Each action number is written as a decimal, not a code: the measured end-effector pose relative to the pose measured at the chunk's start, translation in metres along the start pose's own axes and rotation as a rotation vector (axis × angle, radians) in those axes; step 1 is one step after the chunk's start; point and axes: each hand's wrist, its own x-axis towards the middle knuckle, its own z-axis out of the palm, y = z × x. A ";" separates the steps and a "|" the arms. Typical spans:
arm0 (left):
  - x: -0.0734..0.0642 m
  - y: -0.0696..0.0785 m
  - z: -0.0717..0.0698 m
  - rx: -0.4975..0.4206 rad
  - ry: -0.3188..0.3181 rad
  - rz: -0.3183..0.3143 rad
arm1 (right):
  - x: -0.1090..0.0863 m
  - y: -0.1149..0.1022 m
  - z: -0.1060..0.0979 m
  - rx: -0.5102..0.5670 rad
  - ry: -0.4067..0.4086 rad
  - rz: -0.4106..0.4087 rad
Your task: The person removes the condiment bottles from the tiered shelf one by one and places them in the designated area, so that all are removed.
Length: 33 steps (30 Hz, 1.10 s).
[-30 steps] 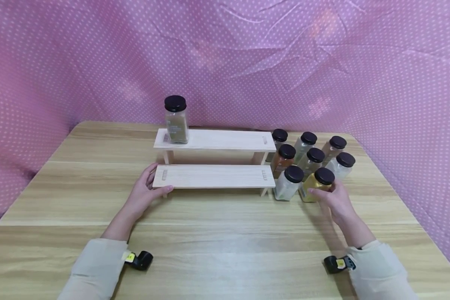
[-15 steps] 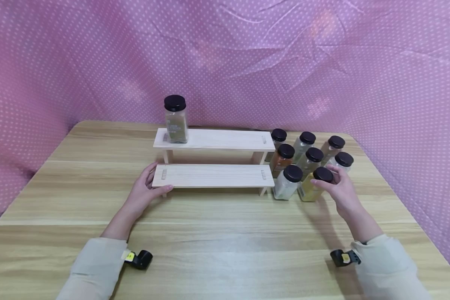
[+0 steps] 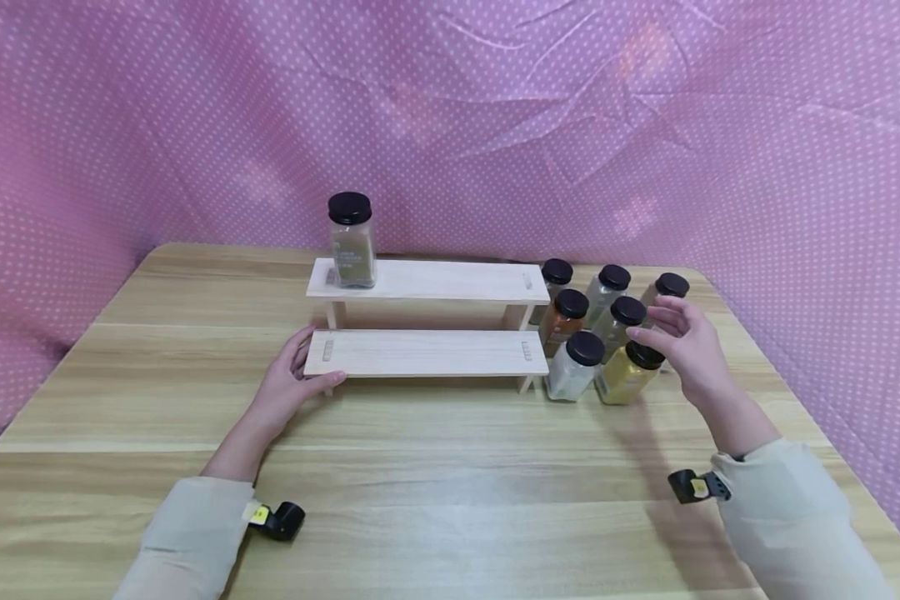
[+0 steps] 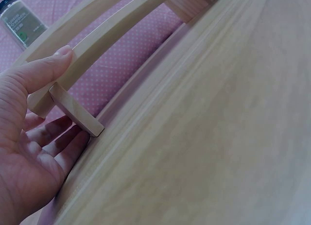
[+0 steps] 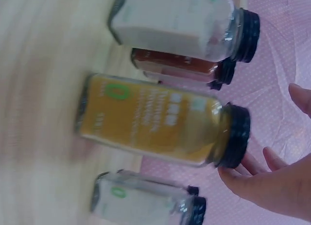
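Note:
My left hand (image 3: 288,387) holds the left end of the lower step of a two-tier wooden spice rack (image 3: 427,354). In the left wrist view its thumb lies along the step's edge, and the fingers sit behind the short leg (image 4: 75,111). My right hand (image 3: 693,350) hovers over the right-hand group of spice jars, fingers loosely bent and holding nothing. Just below its thumb stands a yellow turmeric powder jar (image 5: 150,123) with a black lid. Behind the fingers is a brown-filled jar (image 3: 672,285); a white-filled jar at the right is mostly hidden by the hand.
One greenish spice jar (image 3: 354,254) stands on the left end of the rack's upper step. Right of the rack, a white-filled jar (image 3: 568,377), an orange-red jar (image 3: 558,329) and several others stand close together. A pink dotted cloth (image 3: 450,125) hangs behind the wooden table (image 3: 420,500).
My right hand has let go of the turmeric jar and risen up and to the right, towards the jars behind it. My left hand has stayed on the rack.

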 end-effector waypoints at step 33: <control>0.000 -0.001 0.000 -0.008 0.008 0.008 | 0.036 -0.097 0.088 0.019 -0.136 -0.081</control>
